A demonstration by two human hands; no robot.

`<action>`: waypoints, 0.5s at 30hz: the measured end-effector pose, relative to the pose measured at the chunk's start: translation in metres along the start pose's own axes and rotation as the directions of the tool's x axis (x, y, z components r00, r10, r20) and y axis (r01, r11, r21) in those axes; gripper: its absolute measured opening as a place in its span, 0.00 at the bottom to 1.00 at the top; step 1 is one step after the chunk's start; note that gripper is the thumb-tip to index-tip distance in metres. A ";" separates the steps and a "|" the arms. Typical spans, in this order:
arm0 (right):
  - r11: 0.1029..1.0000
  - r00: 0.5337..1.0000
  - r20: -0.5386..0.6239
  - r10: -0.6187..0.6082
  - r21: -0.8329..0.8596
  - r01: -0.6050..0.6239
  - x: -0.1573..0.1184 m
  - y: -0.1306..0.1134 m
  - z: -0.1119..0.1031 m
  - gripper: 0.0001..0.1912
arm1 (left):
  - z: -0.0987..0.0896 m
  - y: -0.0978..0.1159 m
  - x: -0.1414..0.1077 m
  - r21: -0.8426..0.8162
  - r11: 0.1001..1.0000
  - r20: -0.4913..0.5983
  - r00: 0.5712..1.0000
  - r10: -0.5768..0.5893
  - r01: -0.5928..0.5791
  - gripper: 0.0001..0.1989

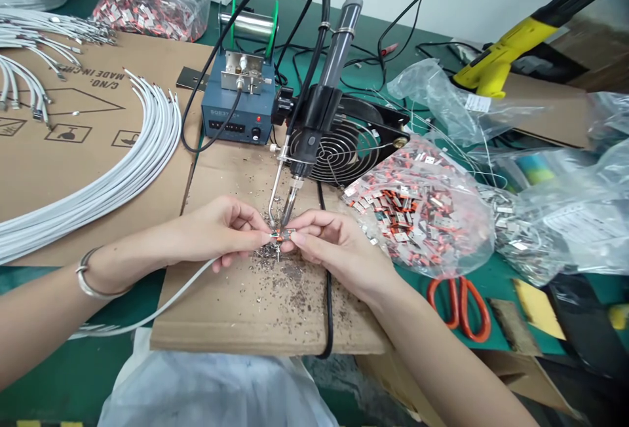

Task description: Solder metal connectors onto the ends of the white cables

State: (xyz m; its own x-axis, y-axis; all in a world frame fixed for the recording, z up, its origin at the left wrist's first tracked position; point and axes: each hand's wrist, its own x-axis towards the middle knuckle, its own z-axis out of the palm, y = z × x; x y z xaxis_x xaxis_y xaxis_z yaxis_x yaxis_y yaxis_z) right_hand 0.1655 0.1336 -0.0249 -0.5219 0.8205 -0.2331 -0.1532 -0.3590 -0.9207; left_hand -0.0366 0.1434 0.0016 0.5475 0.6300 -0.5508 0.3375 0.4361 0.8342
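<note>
My left hand (230, 232) pinches the end of a white cable (184, 299), whose length trails down to the left under my wrist. Between the fingertips of my right hand (329, 240) is a small USB connector (285, 234) with orange plastic. Cable end and connector meet right under the tip of a mounted soldering iron (289, 207). A thin bent metal tube (272, 201), the solder feed, comes down beside the tip. Whether the wires touch the connector's contacts is too small to tell.
A bundle of white cables (157, 132) lies left on cardboard. Behind stands a blue solder feeder (236, 116) with a solder spool (249, 26). A fan (344, 152) sits behind the iron. At right are a bag of connectors (417, 211), orange-handled scissors (459, 309) and a yellow heat gun (506, 54).
</note>
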 end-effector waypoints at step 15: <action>0.999 0.997 -0.067 0.035 -0.001 -0.035 0.001 0.001 0.001 0.06 | -0.002 -0.001 0.001 0.036 0.999 -0.030 0.999 -0.013 0.014 0.07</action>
State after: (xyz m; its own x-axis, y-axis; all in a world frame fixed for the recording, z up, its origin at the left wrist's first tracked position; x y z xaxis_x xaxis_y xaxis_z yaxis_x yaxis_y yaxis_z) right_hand 0.1637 0.1337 -0.0260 -0.4696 0.8355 -0.2854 -0.1343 -0.3871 -0.9122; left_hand -0.0377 0.1448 0.0003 0.5198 0.6430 -0.5625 0.3729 0.4216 0.8266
